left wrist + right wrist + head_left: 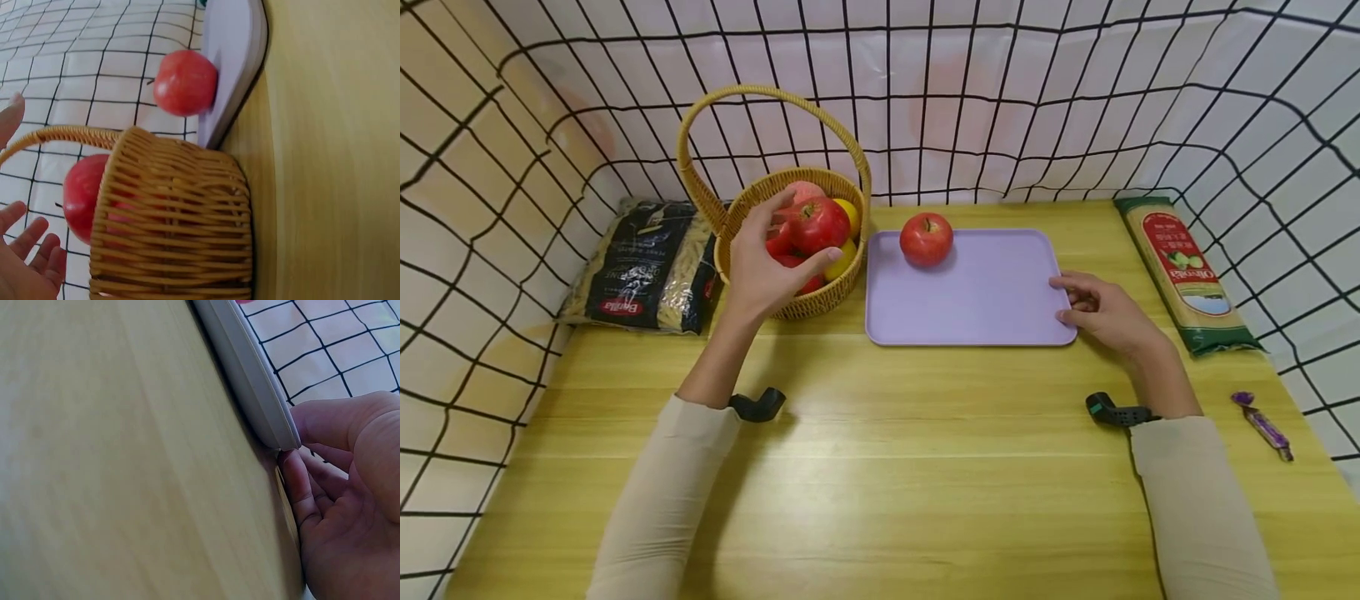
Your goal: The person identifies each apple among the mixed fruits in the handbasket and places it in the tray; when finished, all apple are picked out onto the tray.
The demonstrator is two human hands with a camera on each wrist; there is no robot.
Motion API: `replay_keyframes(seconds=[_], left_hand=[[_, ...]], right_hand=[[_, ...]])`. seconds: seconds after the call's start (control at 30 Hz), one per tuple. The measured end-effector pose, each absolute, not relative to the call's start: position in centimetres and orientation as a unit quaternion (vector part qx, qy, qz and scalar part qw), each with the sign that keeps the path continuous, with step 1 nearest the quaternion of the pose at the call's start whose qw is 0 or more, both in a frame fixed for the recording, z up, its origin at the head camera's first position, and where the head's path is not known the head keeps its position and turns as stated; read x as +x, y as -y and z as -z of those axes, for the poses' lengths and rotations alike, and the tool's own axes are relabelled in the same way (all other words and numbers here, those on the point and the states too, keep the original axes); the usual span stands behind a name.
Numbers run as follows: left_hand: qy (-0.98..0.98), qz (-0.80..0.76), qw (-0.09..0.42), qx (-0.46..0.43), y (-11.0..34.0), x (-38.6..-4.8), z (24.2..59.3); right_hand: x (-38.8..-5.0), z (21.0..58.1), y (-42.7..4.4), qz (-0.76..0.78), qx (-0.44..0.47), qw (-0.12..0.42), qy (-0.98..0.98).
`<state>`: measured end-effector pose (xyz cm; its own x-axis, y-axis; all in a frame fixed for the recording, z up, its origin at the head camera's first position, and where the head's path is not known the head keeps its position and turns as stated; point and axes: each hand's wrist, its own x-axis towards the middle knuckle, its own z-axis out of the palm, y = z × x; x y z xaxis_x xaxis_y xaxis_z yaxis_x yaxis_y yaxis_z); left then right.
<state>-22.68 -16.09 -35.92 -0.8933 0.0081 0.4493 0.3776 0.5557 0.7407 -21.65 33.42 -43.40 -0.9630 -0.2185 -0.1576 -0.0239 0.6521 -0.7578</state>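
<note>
L hand (765,271): fingers spread wide, nothing held, over basket (820,302); red fruit (825,225) in it btwn thumb & fingertips per head view, yellow fruit (845,265) just by thumb tip. R hand (1105,312): thumb & fingers narrow, pinching rt rim of purple tray (970,300). Apple (927,242) on tray, btwn both hands' fingers. Barilla bag (625,275) L of L fingers; Olivoila pack (1183,267) R of R fingers.

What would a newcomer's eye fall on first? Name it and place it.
Probably the wicker basket with its tall arched handle, left of centre near the back netting, filled with red and yellow fruit. Next, the lone red apple near the back left corner of the lilac tray, just right of the basket.
</note>
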Motion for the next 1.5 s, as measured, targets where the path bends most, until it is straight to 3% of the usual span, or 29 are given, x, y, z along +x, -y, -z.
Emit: replay_keyframes(seconds=[0.87, 1.5], left_hand=[[0.900, 0.429, 0.081, 0.004, 16.9, -24.9, 36.4], [0.933, 0.342, 0.112, -0.010, 15.6, -26.7, 36.9]], right_hand=[[-21.6, 43.3, -33.3, 0.417, -0.062, 0.118, -0.899], [-21.9, 43.7, -33.5, 0.410, -0.059, 0.124, -0.901]])
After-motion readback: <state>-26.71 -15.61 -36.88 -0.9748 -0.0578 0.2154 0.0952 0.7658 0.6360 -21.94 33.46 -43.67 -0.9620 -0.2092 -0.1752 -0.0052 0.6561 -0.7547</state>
